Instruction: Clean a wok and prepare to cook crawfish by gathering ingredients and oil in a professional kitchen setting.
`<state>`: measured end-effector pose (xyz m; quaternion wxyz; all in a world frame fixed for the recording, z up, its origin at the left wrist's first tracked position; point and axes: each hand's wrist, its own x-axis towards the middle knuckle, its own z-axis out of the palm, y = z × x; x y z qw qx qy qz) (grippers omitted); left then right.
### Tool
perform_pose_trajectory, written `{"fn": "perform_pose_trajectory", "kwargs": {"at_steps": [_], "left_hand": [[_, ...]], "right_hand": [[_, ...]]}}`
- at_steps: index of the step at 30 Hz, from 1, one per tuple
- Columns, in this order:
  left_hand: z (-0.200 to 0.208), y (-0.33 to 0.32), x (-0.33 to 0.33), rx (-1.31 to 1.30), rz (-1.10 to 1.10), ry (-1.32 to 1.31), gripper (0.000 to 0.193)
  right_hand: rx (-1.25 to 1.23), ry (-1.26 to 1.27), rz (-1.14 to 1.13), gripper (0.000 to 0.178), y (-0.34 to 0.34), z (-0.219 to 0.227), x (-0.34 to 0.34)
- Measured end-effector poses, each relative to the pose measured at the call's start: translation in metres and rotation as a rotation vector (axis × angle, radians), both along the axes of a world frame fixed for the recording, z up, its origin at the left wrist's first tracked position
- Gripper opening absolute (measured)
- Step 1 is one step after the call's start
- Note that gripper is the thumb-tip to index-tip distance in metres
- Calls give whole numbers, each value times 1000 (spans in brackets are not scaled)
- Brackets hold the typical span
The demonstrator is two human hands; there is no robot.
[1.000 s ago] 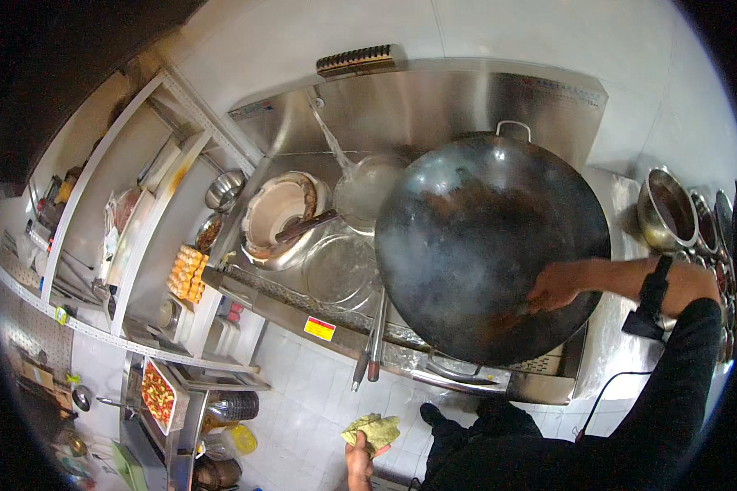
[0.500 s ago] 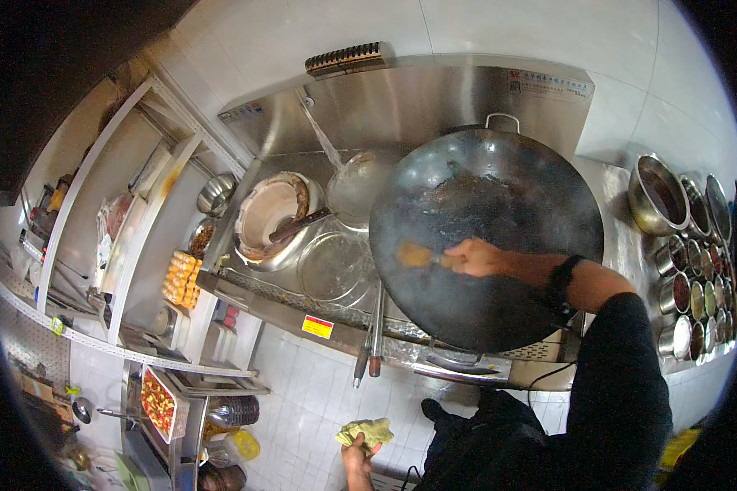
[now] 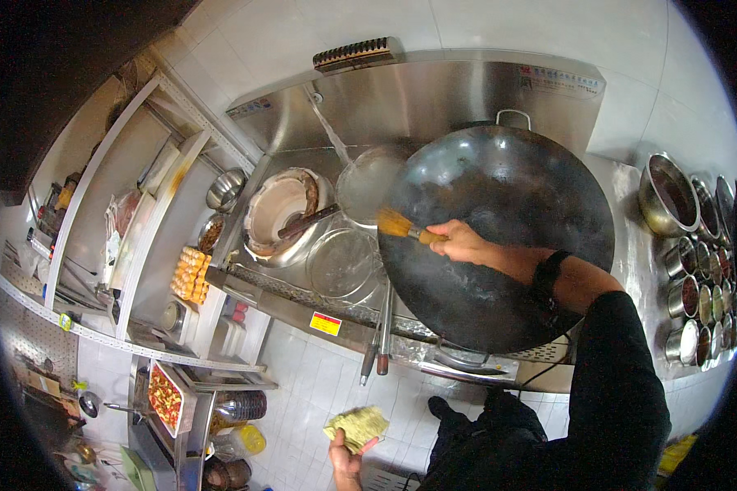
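I judged my right hand [image 3: 460,243], closed round a bristle brush [image 3: 401,226] at nine o'clock in the wok [image 3: 499,299], risked hot-metal burns; my left hand [image 3: 346,463] clutched a cloth [image 3: 359,426].

Brush [image 3: 412,231]: tan bristles, short handle in right hand [image 3: 462,242], roughly level, bristles pointing left above wok's left rim. Wok [image 3: 475,299]: large, round, dark, mouth up on the stove, inside shiny with brownish patches toward the far side, loop handle at far rim. Cloth [image 3: 357,427]: yellow-green, crumpled, in left hand [image 3: 345,460], above floor, well apart from wok.
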<state>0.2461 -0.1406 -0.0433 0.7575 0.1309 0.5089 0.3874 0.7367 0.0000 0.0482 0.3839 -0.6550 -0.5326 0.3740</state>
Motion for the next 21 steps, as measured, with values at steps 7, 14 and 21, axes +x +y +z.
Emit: {"fn": "perform_pose_trajectory", "kwargs": {"at_steps": [7,14,21], "left_hand": [[91,37,37,388,-73,-381,57],[99,62,32,444,124,-927,61],[102,48,115,178,32,-970,52]], "right_hand": [[-508,-159,565,24,-133,62,38],[-788,-1260,571,23,-131,69,102],[-310,-904,35,25,-40,-31,73]]}}
